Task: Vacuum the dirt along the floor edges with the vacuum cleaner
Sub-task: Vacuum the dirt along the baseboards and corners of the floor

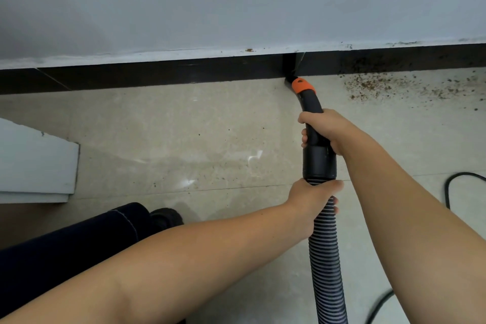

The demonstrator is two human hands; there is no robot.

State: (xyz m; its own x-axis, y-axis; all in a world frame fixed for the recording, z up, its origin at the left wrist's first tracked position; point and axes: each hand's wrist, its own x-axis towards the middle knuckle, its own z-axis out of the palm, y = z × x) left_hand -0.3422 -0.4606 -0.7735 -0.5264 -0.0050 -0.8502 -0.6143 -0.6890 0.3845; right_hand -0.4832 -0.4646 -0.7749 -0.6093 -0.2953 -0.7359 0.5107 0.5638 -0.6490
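My right hand (324, 129) grips the black handle of the vacuum cleaner (313, 110), which carries an orange collar. Its black nozzle tip (289, 80) touches the floor where the beige tiles meet the black baseboard (171, 72). My left hand (313, 200) holds the ribbed grey hose (326, 258) just below the black cuff. Brown dirt (373, 87) lies scattered on the floor to the right of the nozzle, against the baseboard. A few small specks dot the tiles to the left.
A pale wall (236, 2) rises above the baseboard. A white panel (36, 163) juts in at the left. A black power cord (452, 184) loops at the right. My dark trouser leg and shoe (165, 218) are at the lower left.
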